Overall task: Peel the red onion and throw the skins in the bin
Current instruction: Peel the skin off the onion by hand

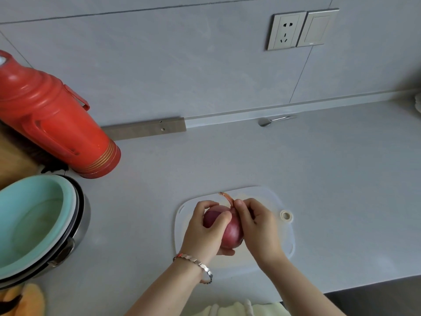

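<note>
I'm facing grey wall (159,65); socket (287,31) and switch (317,28) sitting well beyond my right hand (258,226), grey counter (330,167) running flat underneath it.

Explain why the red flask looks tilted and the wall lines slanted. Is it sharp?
Head view: the wide-angle lens leans the red flask near the left edge; light is soft, shadows faint; the left hand, right hand and red onion look sharp; the white cutting board washes out.

Soft, even daylight here, shadows faint; wide-angle bending leans the red thermos (52,119) at the edge, with slight overall softness.
</note>
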A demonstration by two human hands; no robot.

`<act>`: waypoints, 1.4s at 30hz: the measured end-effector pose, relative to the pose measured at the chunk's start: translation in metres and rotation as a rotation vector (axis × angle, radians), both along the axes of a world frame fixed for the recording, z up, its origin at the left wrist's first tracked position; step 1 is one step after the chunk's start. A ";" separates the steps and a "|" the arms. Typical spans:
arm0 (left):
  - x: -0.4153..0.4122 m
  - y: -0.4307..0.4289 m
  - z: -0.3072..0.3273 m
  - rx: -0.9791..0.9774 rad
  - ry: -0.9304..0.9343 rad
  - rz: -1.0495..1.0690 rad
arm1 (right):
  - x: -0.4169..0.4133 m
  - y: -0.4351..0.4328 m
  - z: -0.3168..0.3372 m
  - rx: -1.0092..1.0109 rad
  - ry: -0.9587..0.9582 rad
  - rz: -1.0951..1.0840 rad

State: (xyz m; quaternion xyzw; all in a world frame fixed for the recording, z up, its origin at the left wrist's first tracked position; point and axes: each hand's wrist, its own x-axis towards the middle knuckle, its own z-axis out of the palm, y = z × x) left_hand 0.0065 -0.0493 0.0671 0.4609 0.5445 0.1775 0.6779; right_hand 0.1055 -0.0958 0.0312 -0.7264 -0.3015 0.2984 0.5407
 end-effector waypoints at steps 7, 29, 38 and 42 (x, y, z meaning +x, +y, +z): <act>-0.007 0.012 0.001 -0.423 -0.112 -0.198 | 0.021 0.001 0.003 0.013 0.124 0.267; -0.021 0.019 -0.012 -0.199 -0.208 -0.047 | 0.039 0.003 0.007 -0.120 0.623 -0.041; -0.017 0.017 -0.007 -0.103 -0.148 -0.059 | 0.010 0.009 0.026 0.034 0.154 0.214; -0.016 0.016 -0.013 -0.147 -0.150 -0.036 | 0.014 0.007 0.020 0.089 0.298 0.152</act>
